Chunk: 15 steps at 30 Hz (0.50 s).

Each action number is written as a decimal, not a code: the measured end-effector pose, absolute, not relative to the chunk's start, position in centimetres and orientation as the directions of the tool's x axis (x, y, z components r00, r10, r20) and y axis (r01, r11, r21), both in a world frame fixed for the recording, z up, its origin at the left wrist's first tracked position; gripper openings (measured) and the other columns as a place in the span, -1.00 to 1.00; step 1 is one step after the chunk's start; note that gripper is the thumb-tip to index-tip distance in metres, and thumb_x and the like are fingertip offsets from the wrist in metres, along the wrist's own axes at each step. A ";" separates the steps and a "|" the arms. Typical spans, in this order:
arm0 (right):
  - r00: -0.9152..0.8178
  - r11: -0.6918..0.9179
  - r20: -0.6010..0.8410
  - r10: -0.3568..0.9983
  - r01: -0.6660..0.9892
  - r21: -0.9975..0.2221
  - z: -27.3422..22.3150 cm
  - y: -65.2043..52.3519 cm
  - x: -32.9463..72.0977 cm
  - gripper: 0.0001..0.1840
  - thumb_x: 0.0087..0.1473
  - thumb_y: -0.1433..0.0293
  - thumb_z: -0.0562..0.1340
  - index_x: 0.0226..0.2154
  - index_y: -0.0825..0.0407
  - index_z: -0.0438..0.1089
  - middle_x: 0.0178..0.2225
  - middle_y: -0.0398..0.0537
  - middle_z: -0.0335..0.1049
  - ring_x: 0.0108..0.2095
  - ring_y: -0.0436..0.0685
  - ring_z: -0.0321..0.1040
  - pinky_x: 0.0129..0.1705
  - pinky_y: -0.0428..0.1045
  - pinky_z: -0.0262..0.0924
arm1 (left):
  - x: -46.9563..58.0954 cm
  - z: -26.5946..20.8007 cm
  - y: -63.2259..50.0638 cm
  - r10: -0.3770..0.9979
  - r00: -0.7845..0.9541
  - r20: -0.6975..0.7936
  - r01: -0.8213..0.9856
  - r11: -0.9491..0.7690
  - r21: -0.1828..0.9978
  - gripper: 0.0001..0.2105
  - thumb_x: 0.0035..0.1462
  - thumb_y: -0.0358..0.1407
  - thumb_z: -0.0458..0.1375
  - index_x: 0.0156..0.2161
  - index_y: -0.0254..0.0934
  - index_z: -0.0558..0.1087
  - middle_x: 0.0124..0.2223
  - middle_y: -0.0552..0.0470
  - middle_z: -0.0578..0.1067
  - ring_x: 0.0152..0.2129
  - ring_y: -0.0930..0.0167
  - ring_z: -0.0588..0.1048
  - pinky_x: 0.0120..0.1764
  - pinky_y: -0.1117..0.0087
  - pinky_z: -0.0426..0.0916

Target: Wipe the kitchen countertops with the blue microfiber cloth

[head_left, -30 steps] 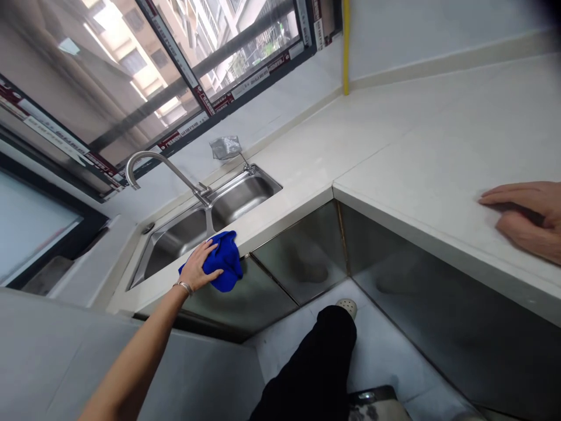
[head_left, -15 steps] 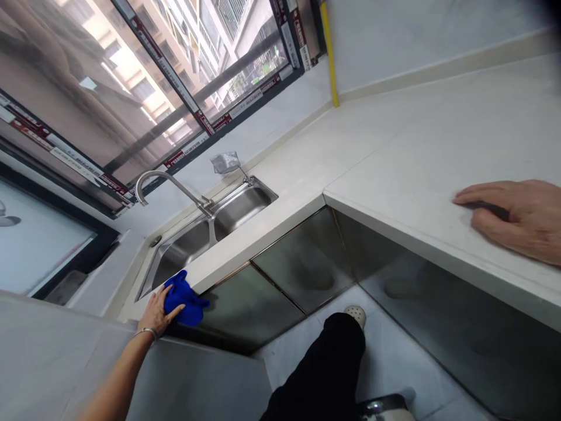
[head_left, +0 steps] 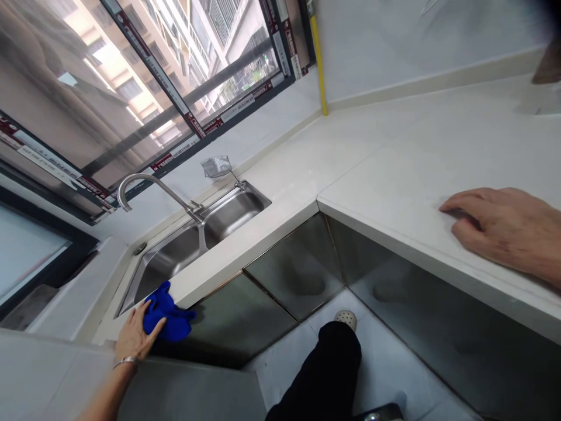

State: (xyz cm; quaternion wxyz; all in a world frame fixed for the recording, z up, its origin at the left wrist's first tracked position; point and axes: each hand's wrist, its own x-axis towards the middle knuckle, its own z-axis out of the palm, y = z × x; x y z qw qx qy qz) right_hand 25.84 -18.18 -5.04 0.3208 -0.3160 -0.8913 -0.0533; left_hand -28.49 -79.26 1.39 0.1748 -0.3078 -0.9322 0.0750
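1. Pale stone counter (head_left: 394,158) wraps an L-shaped kitchen corner in the head view, with a steel double sink (head_left: 193,251) set into it below a wide window (head_left: 144,88).
2. Left hand (head_left: 134,336) presses a bunched blue cloth (head_left: 166,313) against the counter's front edge, just in front of the sink's left basin; its fingers curl over the cloth, gripping it.
3. Right hand (head_left: 504,228) lies palm down and open on the counter, well to the right of the sink, holding nothing.
4. Behind the sink rises a curved faucet (head_left: 153,187).
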 end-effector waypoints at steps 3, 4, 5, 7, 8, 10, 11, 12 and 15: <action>-0.571 0.751 0.610 0.549 0.658 -0.060 -4.8 -18.6 25.4 -0.62 0.06 0.30 -0.06 -0.22 0.00 0.40 -0.16 0.08 0.48 -0.22 0.30 0.33 -0.11 0.19 0.23 | -28.8 1.0 -78.5 0.621 -0.735 0.271 0.590 0.784 -0.195 -0.22 0.13 0.17 -0.10 0.27 -0.41 0.20 0.32 -0.28 0.25 0.31 -0.02 0.13 0.31 -0.02 0.11; -0.565 0.741 0.610 0.555 0.669 -0.054 -4.8 -18.6 25.3 -0.62 0.05 0.30 -0.05 -0.23 0.00 0.41 -0.17 0.09 0.48 -0.23 0.30 0.32 -0.13 0.19 0.23 | -28.7 1.0 -77.7 0.637 -0.722 0.270 0.611 0.770 -0.183 -0.22 0.12 0.17 -0.09 0.26 -0.40 0.22 0.33 -0.28 0.25 0.31 -0.02 0.12 0.31 -0.03 0.10; -0.564 0.737 0.610 0.557 0.674 -0.051 -4.8 -18.6 25.3 -0.63 0.04 0.31 -0.04 -0.23 0.01 0.41 -0.18 0.10 0.48 -0.24 0.31 0.31 -0.15 0.19 0.22 | -28.6 1.1 -76.8 0.658 -0.703 0.270 0.636 0.751 -0.175 -0.23 0.12 0.16 -0.07 0.26 -0.39 0.23 0.33 -0.27 0.24 0.31 -0.01 0.13 0.32 -0.03 0.10; -0.566 0.735 0.604 0.561 0.677 -0.048 -4.9 -18.4 25.3 -0.64 0.03 0.32 -0.02 -0.22 0.01 0.41 -0.18 0.12 0.47 -0.25 0.31 0.30 -0.17 0.19 0.21 | -27.9 1.3 -74.0 0.712 -0.648 0.270 0.698 0.697 -0.163 -0.26 0.12 0.13 -0.04 0.25 -0.37 0.25 0.34 -0.26 0.24 0.31 0.02 0.15 0.33 -0.01 0.08; -0.565 0.732 0.601 0.565 0.680 -0.048 -4.9 -18.4 25.3 -0.64 0.03 0.32 -0.02 -0.22 0.02 0.41 -0.18 0.13 0.47 -0.24 0.31 0.30 -0.18 0.18 0.21 | -27.4 1.4 -72.3 0.740 -0.619 0.264 0.729 0.666 -0.158 -0.27 0.13 0.12 -0.03 0.25 -0.36 0.25 0.34 -0.25 0.24 0.31 0.04 0.15 0.33 0.00 0.08; -0.567 0.728 0.595 0.569 0.684 -0.043 -4.9 -18.4 25.3 -0.63 0.04 0.32 -0.03 -0.22 0.03 0.42 -0.18 0.12 0.47 -0.24 0.31 0.30 -0.18 0.18 0.22 | -26.4 1.7 -68.6 0.790 -0.565 0.238 0.786 0.603 -0.138 -0.26 0.12 0.12 0.01 0.26 -0.37 0.25 0.34 -0.27 0.23 0.31 0.04 0.16 0.33 -0.02 0.08; -0.565 0.724 0.597 0.569 0.688 -0.040 -4.8 -18.5 25.3 -0.62 0.05 0.32 -0.04 -0.23 0.03 0.42 -0.18 0.11 0.47 -0.25 0.31 0.30 -0.18 0.17 0.22 | -25.8 1.8 -66.7 0.808 -0.543 0.229 0.804 0.579 -0.134 -0.27 0.12 0.12 0.02 0.27 -0.35 0.25 0.35 -0.25 0.22 0.31 0.05 0.15 0.33 -0.02 0.07; -0.562 0.722 0.602 0.567 0.691 -0.035 -4.7 -18.6 25.2 -0.62 0.05 0.33 -0.05 -0.22 0.03 0.42 -0.18 0.10 0.47 -0.24 0.30 0.30 -0.17 0.17 0.22 | -25.3 1.9 -64.8 0.823 -0.525 0.219 0.820 0.557 -0.129 -0.26 0.13 0.12 0.02 0.28 -0.34 0.24 0.36 -0.24 0.20 0.32 0.06 0.13 0.33 -0.01 0.06; -0.559 0.717 0.610 0.561 0.696 -0.022 -4.3 -19.0 25.1 -0.60 0.08 0.34 -0.07 -0.21 0.04 0.42 -0.16 0.08 0.46 -0.22 0.29 0.31 -0.14 0.16 0.22 | -24.0 2.0 -59.8 0.856 -0.481 0.189 0.855 0.506 -0.114 -0.25 0.16 0.13 0.04 0.32 -0.31 0.19 0.39 -0.21 0.14 0.34 0.07 0.08 0.34 -0.03 0.05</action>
